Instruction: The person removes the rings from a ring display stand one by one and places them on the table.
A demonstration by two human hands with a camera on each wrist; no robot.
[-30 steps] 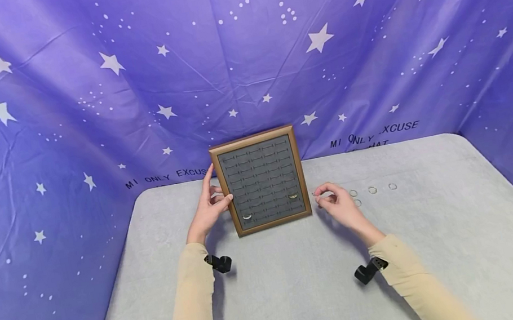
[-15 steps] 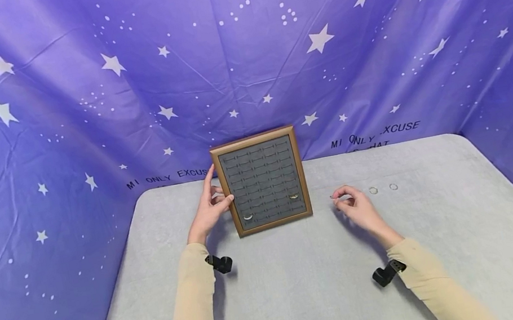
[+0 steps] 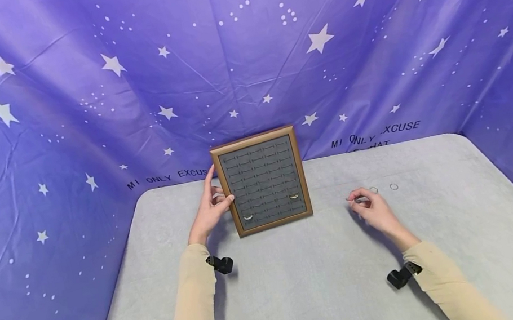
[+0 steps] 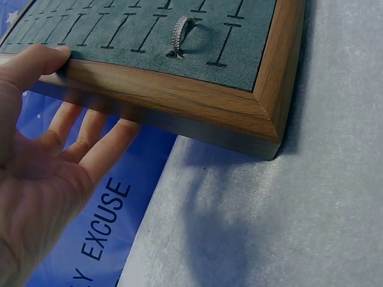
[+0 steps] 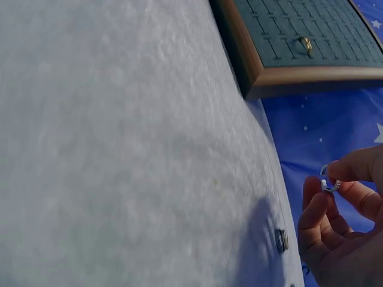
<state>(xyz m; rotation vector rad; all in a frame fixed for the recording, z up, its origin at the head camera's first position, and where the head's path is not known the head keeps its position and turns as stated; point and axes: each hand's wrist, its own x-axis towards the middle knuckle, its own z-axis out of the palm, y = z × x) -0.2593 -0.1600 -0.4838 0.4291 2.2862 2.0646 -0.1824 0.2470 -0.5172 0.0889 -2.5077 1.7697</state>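
Observation:
A ring display board (image 3: 275,224) with a wooden frame and dark grey slotted padding leans back near the far edge of the table. My left hand (image 3: 206,214) holds its left side, thumb on the front and the other fingers behind. A silver ring (image 4: 181,36) set with small stones sits in a slot at the lower left, and a gold-coloured ring (image 5: 307,45) at the lower right. To the right of the board, my right hand (image 3: 376,213) pinches a silver ring (image 5: 333,186) with small stones between thumb and fingertips, above the table.
Loose rings lie on the grey table (image 3: 292,302) by my right hand; one ring (image 3: 394,186) is to its right and another peeks out behind it. A purple star-printed curtain (image 3: 239,60) hangs behind the table and along both sides.
My right hand has moved right and slightly nearer, away from the board, still pinching the ring and now covering some of the loose rings. My left hand and the board have stayed put.

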